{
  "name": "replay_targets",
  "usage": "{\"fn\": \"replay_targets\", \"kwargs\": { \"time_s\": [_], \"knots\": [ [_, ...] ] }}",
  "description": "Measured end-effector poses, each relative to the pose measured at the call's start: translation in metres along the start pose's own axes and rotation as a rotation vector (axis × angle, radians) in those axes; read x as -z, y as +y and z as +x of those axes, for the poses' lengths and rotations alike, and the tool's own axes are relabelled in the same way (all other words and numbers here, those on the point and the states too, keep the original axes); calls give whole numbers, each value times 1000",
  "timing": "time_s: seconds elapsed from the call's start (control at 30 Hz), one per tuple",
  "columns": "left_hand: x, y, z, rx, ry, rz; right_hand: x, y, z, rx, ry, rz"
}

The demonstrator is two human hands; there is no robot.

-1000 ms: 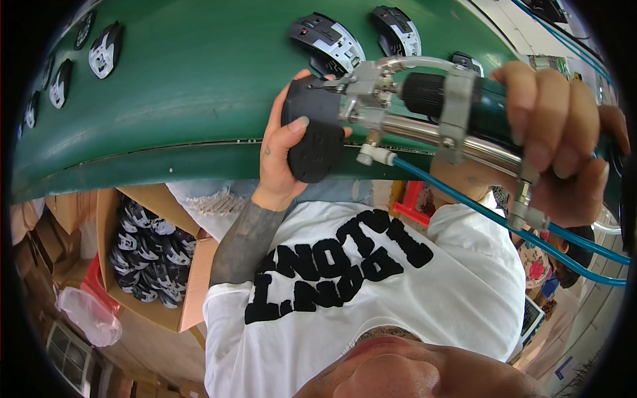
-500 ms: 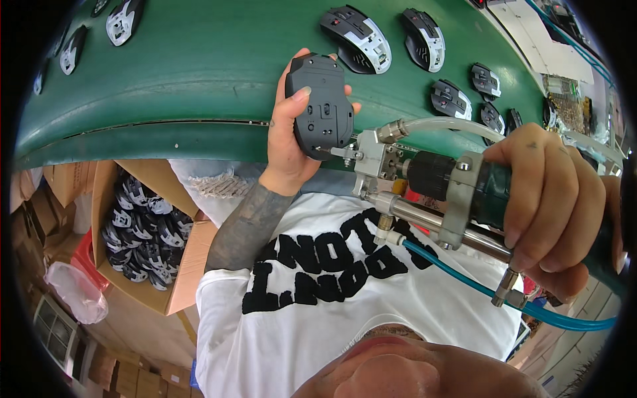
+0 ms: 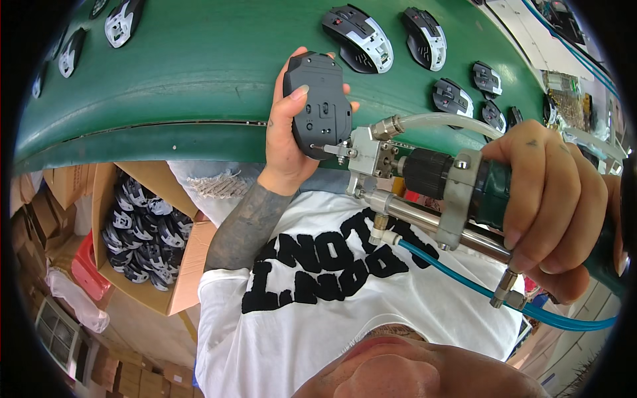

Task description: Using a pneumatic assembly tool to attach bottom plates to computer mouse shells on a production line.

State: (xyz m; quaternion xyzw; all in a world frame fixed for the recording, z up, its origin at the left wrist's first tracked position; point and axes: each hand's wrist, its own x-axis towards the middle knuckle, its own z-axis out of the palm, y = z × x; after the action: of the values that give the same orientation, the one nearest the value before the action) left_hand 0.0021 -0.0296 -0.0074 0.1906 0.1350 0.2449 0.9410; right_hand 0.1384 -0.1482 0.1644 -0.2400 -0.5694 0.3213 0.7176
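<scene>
My left hand (image 3: 286, 142) is wrapped round a dark grey computer mouse (image 3: 321, 99), its underside turned toward me and the thumb lying across one edge. Screw holes and small slots show on that underside. In my right hand (image 3: 554, 199) is a pneumatic screwdriver (image 3: 428, 174) with a metal feed head, a clear hose (image 3: 451, 121) and a teal air hose (image 3: 451, 272). The driver's thin tip meets the mouse near its lower end; whether a screw sits there is too small to tell.
Other grey and white mice (image 3: 358, 38) lie on the green work surface (image 3: 199, 73), at the far right and far left. An open cardboard box (image 3: 136, 286) at lower left holds several mouse shells. A red crate (image 3: 88, 268) stands beside it.
The driver's head has shifted slightly left, its tip moving further over the lower end of the mouse. My left hand and the mouse have barely moved.
</scene>
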Motion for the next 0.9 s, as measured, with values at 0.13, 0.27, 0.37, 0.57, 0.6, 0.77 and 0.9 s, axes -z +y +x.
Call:
{"fn": "replay_targets", "kwargs": {
  "time_s": [0.13,0.27,0.37,0.57,0.6,0.77,0.9],
  "knots": [
    [2,-1,1,2,-1,-22,-5,7,-2,17,13,-10],
    [4,-1,0,-8,-4,-24,-9,6,-7,31,14,-8],
    [2,-1,0,2,-11,-23,-5,15,-5,44,21,-23],
    [4,0,-1,-6,-10,-32,-13,4,-12,65,24,-26],
    [5,0,-1,-11,-11,-33,-2,13,-10,70,24,-22],
    [-2,-5,3,11,-20,-40,-6,19,-9,86,45,-71],
    [2,-3,-2,-57,31,-29,-11,34,-4,84,45,-39]
  ]
}}
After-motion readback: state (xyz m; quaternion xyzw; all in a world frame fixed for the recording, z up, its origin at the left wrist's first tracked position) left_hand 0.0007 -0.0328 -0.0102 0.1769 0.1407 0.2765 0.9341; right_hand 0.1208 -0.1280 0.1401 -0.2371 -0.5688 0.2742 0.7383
